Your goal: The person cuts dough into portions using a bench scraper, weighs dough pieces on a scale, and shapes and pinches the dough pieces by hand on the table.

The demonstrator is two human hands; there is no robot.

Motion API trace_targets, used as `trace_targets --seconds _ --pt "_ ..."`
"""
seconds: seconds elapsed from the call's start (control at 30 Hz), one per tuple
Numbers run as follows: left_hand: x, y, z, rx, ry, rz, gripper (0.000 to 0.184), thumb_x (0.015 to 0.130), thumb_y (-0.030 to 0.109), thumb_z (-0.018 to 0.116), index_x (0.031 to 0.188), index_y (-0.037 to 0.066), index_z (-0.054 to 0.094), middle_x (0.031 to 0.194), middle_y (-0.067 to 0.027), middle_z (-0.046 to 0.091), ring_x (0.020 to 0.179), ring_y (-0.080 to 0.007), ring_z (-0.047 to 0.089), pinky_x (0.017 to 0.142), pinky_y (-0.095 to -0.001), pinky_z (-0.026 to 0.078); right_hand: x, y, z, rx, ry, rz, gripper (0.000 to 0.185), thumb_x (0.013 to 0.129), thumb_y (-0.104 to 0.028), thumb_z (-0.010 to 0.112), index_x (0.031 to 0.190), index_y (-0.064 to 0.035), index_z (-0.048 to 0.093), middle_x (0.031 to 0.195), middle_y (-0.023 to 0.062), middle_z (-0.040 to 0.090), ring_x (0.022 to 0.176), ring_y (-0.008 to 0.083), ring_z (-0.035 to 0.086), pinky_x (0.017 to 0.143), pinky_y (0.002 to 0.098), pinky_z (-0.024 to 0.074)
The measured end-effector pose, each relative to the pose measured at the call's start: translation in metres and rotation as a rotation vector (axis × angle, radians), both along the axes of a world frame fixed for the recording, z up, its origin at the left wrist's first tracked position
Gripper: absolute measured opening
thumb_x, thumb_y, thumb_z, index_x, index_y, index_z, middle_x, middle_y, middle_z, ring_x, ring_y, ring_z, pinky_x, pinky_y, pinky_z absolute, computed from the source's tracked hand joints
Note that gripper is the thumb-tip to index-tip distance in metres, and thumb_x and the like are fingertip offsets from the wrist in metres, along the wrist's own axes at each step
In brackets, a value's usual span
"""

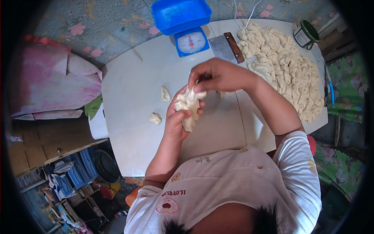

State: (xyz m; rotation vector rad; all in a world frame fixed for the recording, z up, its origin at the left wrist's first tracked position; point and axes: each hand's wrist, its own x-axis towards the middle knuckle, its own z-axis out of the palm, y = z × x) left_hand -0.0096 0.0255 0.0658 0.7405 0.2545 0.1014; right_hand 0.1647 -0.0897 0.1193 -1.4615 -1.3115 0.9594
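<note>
A lump of pale dough (pixel 189 102) is gripped in my left hand (pixel 176 117), its lower end hanging below the fingers. My right hand (pixel 210 78) is above it, with thumb and fingers pinched on the top of the same dough. Left of my hands, two small dough pieces (pixel 165 93) lie apart on the white table (pixel 132 78). A big heap of dough (pixel 288 66) covers the table's right side.
Behind my hands stands a blue kitchen scale (pixel 191 41) with a blue tray (pixel 181 15) on top. A wooden-handled dough scraper (pixel 233 47) lies beside the heap. A dark green bucket (pixel 306 34) stands at the back right. Pinkish cloth (pixel 58 78) hangs at left.
</note>
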Motion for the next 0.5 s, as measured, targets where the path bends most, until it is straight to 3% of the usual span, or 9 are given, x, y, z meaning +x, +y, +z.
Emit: trace_targets --seconds 0.03,0.1,0.2,0.27,0.3,0.37,0.43,0.5 --pt "-0.001 0.001 0.003 -0.007 -0.037 0.001 0.066 0.068 0.005 0.055 0.132 0.003 0.038 0.113 -0.0159 0.054 0.095 -0.0266 0.060 0.077 -0.0351 0.050 0.002 0.001 0.000 -0.059 0.370 -0.034 0.026 0.081 -0.005 0.062 0.106 -0.0023 0.058 0.088 0.0038 0.062 0.085 0.0173 0.060 0.071 0.0318 0.0506" --pt "0.000 0.001 0.008 -0.011 -0.077 0.003 0.062 0.071 0.004 0.054 0.130 0.002 0.040 0.113 -0.0162 0.055 0.093 -0.0255 0.060 0.074 -0.0344 0.051 0.004 0.000 0.002 -0.081 0.380 -0.053 0.023 0.084 -0.006 0.060 0.106 0.0013 0.057 0.089 0.0027 0.061 0.086 0.0139 0.058 0.074 0.0308 0.0496" --pt "0.005 -0.001 0.015 0.035 0.021 0.141 0.050 0.077 0.004 0.058 0.125 0.002 0.044 0.110 -0.0159 0.057 0.085 -0.0229 0.062 0.067 -0.0315 0.051 -0.001 0.001 0.000 0.144 0.219 0.080 0.025 0.084 -0.008 0.062 0.107 -0.0003 0.058 0.091 0.0025 0.061 0.085 0.0141 0.059 0.077 0.0292 0.0481" --pt "0.009 -0.001 0.017 0.205 0.093 0.234 0.042 0.081 0.007 0.064 0.120 0.002 0.047 0.104 -0.0149 0.059 0.077 -0.0210 0.062 0.062 -0.0285 0.050 -0.007 0.000 0.009 0.192 -0.221 0.108 0.027 0.083 -0.011 0.064 0.107 0.0001 0.059 0.091 0.0029 0.062 0.087 0.0138 0.059 0.081 0.0284 0.0456" --pt "0.009 -0.001 0.016 0.206 0.092 0.231 0.042 0.081 0.007 0.064 0.120 0.002 0.047 0.104 -0.0149 0.059 0.077 -0.0210 0.062 0.062 -0.0285 0.050 -0.003 0.001 0.015 0.192 -0.221 0.105 0.027 0.083 -0.011 0.064 0.107 0.0001 0.059 0.091 0.0029 0.062 0.087 0.0138 0.059 0.081 0.0284 0.0456" --pt "0.006 0.000 0.015 0.288 0.142 0.108 0.046 0.080 0.013 0.067 0.120 0.004 0.046 0.098 -0.0133 0.059 0.077 -0.0197 0.060 0.061 -0.0273 0.048 0.016 0.008 0.028 -0.021 -0.258 0.009 0.029 0.081 -0.014 0.066 0.107 -0.0023 0.061 0.092 0.0036 0.063 0.089 0.0139 0.059 0.081 0.0286 0.0449" --pt "0.006 0.000 0.015 0.306 0.125 0.121 0.043 0.082 0.013 0.065 0.120 0.004 0.046 0.095 -0.0136 0.059 0.075 -0.0193 0.059 0.058 -0.0278 0.048 0.043 0.022 0.034 0.137 0.114 -0.302 0.029 0.081 -0.018 0.066 0.106 -0.0038 0.062 0.093 0.0041 0.064 0.088 0.0140 0.059 0.080 0.0284 0.0459" --pt "0.010 0.002 0.018 0.166 -0.008 0.192 0.043 0.083 0.008 0.064 0.121 0.003 0.046 0.093 -0.0144 0.061 0.076 -0.0202 0.060 0.061 -0.0289 0.049 0.066 0.034 0.052 0.224 -0.109 -0.460 0.030 0.082 -0.022 0.065 0.106 -0.0037 0.062 0.095 0.0042 0.064 0.089 0.0134 0.059 0.079 0.0276 0.0465"
